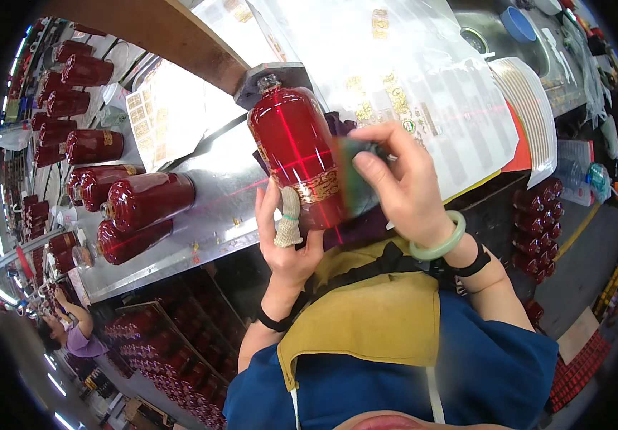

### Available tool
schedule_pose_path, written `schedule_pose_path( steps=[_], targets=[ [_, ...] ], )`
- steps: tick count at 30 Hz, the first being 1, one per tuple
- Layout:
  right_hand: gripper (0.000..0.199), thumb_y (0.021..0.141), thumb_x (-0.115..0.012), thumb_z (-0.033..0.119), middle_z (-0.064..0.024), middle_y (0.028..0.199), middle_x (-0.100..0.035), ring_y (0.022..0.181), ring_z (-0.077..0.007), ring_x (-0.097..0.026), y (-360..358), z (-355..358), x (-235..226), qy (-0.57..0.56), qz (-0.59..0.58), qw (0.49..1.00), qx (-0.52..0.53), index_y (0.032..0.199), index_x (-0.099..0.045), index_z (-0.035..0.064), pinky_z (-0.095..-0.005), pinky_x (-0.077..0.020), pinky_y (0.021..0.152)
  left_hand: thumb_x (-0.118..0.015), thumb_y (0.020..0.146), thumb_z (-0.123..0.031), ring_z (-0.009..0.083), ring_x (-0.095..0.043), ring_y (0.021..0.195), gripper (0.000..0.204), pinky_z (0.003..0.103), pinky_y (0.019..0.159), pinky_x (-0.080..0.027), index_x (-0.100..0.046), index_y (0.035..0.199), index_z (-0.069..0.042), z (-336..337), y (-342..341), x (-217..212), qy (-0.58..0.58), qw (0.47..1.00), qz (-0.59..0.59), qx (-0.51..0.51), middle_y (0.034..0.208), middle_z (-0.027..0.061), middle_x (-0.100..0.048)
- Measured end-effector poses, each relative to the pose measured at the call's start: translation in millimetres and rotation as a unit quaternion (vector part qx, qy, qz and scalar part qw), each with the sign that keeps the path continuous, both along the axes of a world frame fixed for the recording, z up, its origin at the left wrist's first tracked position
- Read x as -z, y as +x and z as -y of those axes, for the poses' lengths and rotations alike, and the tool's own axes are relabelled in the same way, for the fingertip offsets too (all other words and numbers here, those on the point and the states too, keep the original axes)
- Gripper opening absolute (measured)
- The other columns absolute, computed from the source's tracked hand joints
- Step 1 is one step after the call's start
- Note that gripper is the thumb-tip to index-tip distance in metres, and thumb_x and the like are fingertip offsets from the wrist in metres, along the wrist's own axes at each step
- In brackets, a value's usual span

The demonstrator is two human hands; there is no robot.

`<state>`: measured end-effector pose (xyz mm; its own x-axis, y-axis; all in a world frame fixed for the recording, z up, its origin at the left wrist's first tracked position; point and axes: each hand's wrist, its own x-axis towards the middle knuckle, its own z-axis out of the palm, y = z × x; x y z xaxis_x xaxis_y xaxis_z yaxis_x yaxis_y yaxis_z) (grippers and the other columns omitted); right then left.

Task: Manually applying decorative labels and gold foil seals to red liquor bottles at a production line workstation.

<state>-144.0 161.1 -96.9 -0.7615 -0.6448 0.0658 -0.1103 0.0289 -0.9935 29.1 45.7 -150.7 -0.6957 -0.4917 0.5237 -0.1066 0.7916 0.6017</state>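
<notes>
A glossy red glass bottle [287,132] lies on its side on the metal bench, its neck pointing away from me. Red laser lines cross it, and a gold patterned band [316,188] runs round its lower part. My left hand [291,261] grips the bottle near its base; a cream cloth cover with a green tie wraps one finger. Pinched in my right hand [406,186] is a dark green flat piece [352,168], blurred, at the bottle's right side. Its exact kind cannot be made out. Dark cloth [339,123] shows beneath the bottle.
Clear sheets with gold decals [395,93] cover the bench at right; another decal sheet [155,118] lies left. Several red bottles [150,201] rest at left. A wooden post [158,32] rises beyond the bottle. A sink with a blue bowl [518,25] is far right. Another person [80,333] works far left.
</notes>
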Motion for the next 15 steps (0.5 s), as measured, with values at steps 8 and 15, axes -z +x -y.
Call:
schedule_pose_path(
  steps=[8, 15],
  targets=[
    [0.019, 0.094, -0.068, 0.002, -0.0168, 0.101, -0.067, 0.093, -0.0297, -0.066, -20, -4, 11, 0.071, -0.062, 0.995, 0.037, 0.112, -0.065, -0.002, -0.0365, -0.0517, 0.085, -0.083, 0.072, 0.001, 0.0441, -0.058, 0.131, 0.063, 0.064, 0.113, -0.042, -0.065, 0.132, 0.004, -1, -3, 3, 0.013, 1.0, -0.015, -0.004, 0.143, 0.0261, -0.056],
    [0.018, 0.092, -0.069, 0.002, -0.0166, 0.101, -0.065, 0.091, -0.0335, -0.065, -17, 1, 23, 0.128, -0.25, 0.959, 0.025, 0.109, -0.066, -0.0002, -0.04, -0.0519, 0.083, -0.091, 0.07, -0.004, 0.0309, -0.054, 0.137, 0.083, 0.045, 0.118, -0.04, -0.055, 0.144, 0.003, 0, -5, 7, 0.114, 0.993, -0.039, -0.017, 0.144, 0.019, -0.056]
  ],
)
